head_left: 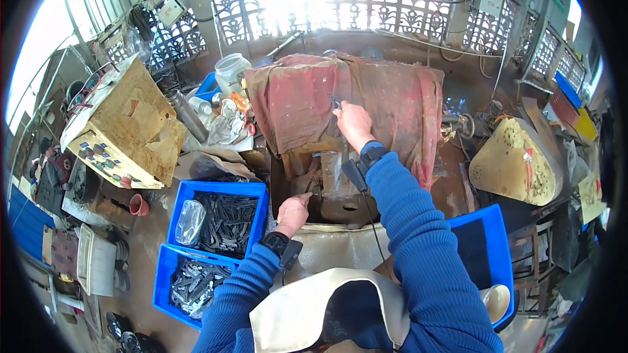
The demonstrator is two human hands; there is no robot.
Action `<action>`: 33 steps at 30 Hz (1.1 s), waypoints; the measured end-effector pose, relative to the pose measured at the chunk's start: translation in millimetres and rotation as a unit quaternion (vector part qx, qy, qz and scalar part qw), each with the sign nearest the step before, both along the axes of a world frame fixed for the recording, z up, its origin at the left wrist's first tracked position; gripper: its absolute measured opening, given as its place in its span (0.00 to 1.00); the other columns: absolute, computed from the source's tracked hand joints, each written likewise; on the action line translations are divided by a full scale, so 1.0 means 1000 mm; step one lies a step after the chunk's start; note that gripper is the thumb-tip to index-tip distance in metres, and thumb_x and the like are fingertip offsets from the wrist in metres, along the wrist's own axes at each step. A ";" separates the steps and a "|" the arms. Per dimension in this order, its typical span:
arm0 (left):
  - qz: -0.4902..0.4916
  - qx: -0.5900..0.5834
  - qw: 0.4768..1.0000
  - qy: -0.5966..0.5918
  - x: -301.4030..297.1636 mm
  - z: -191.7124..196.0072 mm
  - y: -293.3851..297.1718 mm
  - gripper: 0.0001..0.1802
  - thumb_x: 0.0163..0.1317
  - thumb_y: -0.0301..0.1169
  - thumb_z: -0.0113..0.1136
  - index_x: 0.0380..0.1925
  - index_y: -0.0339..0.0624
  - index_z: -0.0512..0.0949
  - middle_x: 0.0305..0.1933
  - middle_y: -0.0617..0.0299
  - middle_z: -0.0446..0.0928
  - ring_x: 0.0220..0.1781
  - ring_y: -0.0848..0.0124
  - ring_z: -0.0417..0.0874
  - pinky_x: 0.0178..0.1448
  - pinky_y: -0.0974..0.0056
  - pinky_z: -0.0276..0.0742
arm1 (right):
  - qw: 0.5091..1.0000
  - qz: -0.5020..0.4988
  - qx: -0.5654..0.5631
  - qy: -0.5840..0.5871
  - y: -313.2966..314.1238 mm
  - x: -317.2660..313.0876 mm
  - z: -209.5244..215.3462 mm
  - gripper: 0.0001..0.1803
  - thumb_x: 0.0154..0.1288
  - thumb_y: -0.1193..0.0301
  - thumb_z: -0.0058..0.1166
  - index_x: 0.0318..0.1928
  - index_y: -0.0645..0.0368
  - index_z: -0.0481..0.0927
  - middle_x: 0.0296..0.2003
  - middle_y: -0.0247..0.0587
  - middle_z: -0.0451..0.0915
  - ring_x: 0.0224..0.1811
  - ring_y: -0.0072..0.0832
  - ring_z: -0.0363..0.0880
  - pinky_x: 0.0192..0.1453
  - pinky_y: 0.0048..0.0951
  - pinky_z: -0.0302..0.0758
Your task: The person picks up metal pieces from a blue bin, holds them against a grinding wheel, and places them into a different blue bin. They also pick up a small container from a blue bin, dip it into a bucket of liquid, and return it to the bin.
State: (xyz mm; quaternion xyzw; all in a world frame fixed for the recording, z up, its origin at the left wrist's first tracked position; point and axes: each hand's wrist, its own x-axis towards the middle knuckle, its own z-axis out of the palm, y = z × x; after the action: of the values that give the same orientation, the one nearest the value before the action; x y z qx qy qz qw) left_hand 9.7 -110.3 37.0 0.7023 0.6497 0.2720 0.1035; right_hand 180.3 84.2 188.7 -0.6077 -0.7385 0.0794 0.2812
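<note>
Small dark metal piece (335,102), thin and bent, sits pinched in our right hand (353,123) against the stained red cloth (307,101) draped over the machine (340,189). We close that grip tightly on it. Our left hand (292,212) rests on the machine's lower edge, fingers curled; whether it holds anything we cannot tell. A blue bin (219,189) of dark parts stands just left.

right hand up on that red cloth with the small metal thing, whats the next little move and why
Probably bring the right hand down toward the machine bed. It pinches a small metal piece against the red cloth, while the left hand rests at the bed's edge beside the blue bin of metal parts.
</note>
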 end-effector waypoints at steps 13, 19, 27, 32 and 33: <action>0.024 -0.015 0.996 -0.080 0.000 -0.015 -0.009 0.16 0.60 0.26 0.54 0.47 0.50 0.82 0.43 0.52 0.82 0.43 0.55 0.83 0.45 0.55 0.80 | 0.995 0.064 0.033 0.063 -0.048 0.025 -0.002 0.15 0.65 0.59 0.52 0.40 0.58 0.79 0.35 0.53 0.82 0.41 0.53 0.80 0.43 0.51 0.75; 0.038 -0.017 0.983 -0.177 0.006 0.002 0.005 0.21 0.55 0.22 0.55 0.51 0.46 0.79 0.43 0.51 0.82 0.44 0.53 0.83 0.46 0.56 0.80 | 0.967 0.172 -0.005 0.187 -0.148 0.072 -0.018 0.16 0.62 0.59 0.57 0.39 0.59 0.79 0.29 0.56 0.80 0.35 0.53 0.79 0.37 0.47 0.74; -0.020 0.082 0.990 0.117 0.017 0.014 0.035 0.26 0.51 0.22 0.58 0.55 0.47 0.76 0.41 0.53 0.81 0.46 0.55 0.83 0.47 0.57 0.80 | 0.941 0.298 0.057 0.150 -0.249 0.106 -0.079 0.11 0.61 0.62 0.59 0.38 0.53 0.80 0.27 0.46 0.80 0.28 0.45 0.80 0.32 0.42 0.75; -0.073 0.004 0.983 0.171 0.020 -0.005 0.039 0.19 0.52 0.24 0.58 0.47 0.48 0.79 0.39 0.54 0.82 0.44 0.56 0.83 0.44 0.57 0.81 | 0.943 0.324 0.000 0.076 -0.272 0.126 -0.092 0.11 0.60 0.62 0.60 0.40 0.51 0.80 0.27 0.41 0.80 0.28 0.42 0.80 0.32 0.41 0.76; -0.088 -0.001 0.982 0.170 0.021 -0.007 0.039 0.16 0.53 0.25 0.58 0.44 0.48 0.81 0.38 0.55 0.82 0.43 0.56 0.84 0.44 0.57 0.81 | 0.939 0.335 0.004 0.081 -0.273 0.128 -0.094 0.11 0.60 0.62 0.60 0.40 0.50 0.79 0.26 0.41 0.80 0.28 0.42 0.80 0.31 0.41 0.76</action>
State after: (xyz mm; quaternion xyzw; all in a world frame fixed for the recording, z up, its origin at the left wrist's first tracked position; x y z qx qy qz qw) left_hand 30.8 -71.3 30.2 0.7923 0.5940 0.1380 0.0161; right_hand 308.3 -188.7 94.4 -0.3158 -0.8742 0.2153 0.2996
